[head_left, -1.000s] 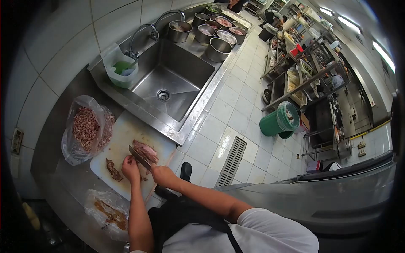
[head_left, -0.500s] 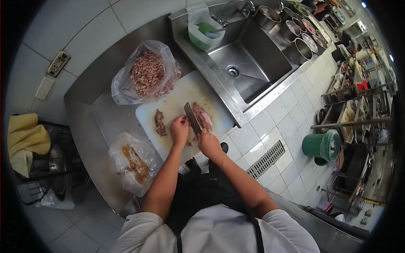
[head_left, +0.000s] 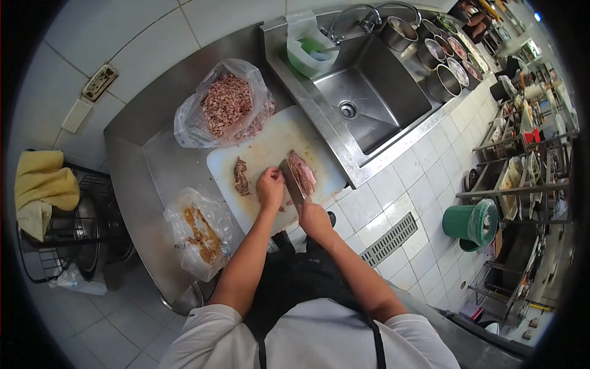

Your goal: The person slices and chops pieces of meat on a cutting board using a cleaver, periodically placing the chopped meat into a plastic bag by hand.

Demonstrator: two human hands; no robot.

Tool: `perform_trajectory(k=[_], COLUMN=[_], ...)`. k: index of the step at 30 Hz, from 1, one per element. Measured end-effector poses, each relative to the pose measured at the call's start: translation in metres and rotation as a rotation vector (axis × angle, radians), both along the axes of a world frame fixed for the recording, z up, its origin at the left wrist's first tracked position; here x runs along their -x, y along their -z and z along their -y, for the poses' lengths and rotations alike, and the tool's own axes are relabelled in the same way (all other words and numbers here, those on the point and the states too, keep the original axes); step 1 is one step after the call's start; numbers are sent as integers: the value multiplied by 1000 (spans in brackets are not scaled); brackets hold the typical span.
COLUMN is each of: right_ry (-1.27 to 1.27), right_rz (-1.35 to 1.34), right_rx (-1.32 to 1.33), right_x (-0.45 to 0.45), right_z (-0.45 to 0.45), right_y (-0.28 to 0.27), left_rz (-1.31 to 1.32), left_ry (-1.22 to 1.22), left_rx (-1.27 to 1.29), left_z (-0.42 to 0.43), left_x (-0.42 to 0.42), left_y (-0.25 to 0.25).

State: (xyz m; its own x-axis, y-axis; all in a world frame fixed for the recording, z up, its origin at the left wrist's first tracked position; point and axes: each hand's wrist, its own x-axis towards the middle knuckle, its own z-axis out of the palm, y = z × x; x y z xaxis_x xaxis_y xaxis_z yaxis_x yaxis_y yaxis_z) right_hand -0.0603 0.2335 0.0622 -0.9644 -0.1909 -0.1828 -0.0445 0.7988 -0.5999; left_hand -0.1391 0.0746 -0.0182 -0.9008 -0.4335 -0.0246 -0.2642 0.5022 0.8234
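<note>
My right hand (head_left: 316, 221) grips the handle of a cleaver (head_left: 292, 182), its blade pointing away from me over the white cutting board (head_left: 222, 161). Just left of the blade, my left hand (head_left: 270, 188) is closed with its fingertips curled in; what is pinched there is too small to make out. A chunk of reddish meat (head_left: 303, 173) lies along the blade's right side. Further left on the board is a darker strip of meat (head_left: 241, 176). Small scraps lie near my left hand.
Behind the board sits a plastic bag of diced meat (head_left: 226, 106). Another clear bag with brown residue (head_left: 206, 237) lies at left on the steel counter (head_left: 163, 163). A sink (head_left: 375, 92), a green-white container (head_left: 310, 52) and several metal pots (head_left: 442, 83) are at upper right.
The view has shifted slightly, so the scene sits a little further right. The cleaver has come slightly closer to me, still beside the meat chunk. My left hand stays closed next to it.
</note>
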Motion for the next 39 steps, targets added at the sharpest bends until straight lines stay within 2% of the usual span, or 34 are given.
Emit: perform_trajectory(k=[7, 10, 13, 16, 19, 22, 25, 28, 31, 34, 35, 37, 39], right_ry=[-102, -150, -102, 22, 164, 152, 134, 122, 101, 95, 92, 83, 72], right_rz=[115, 167, 106, -5, -53, -75, -97, -108, -132, -111, -102, -105, -116], right_rx=[-110, -154, -137, -100, -126, -177, -198, -202, -189, -183, -185, -177, -156], right_x=[-21, -16, -20, -27, -29, -26, -23, -24, -29, -34, -35, -32, -32], right_z=[-29, -39, -47, -63, -77, -82, -78, -78, -85, -90, -91, -94, -97], right_y=[-28, -46, -70, -68, -47, -27, -13, -11, -5, -5, -6, -10, -12], left_rz=[8, 19, -16, 93, -40, -144, -58, -88, -188, -164, -143, -105, -107], left_ry=[-78, -10, 91, 173, 293, 434, 537, 623, 605, 580, 613, 681, 731], left_rx=[-56, 0, 5, -13, 225, 375, 404, 465, 433, 402, 430, 490, 531], left_z=[-6, -2, 5, 4, -5, -22, -37, -41, -34, -28, -28, -26, -25], left_x=[0, 0, -2, -10, -22, -30, -17, -4, 8, 14, 11, 2, -4], left_y=[-4, -3, -7, -30, -48, -59, -61, -49, -25, -17, -18, -56, -60])
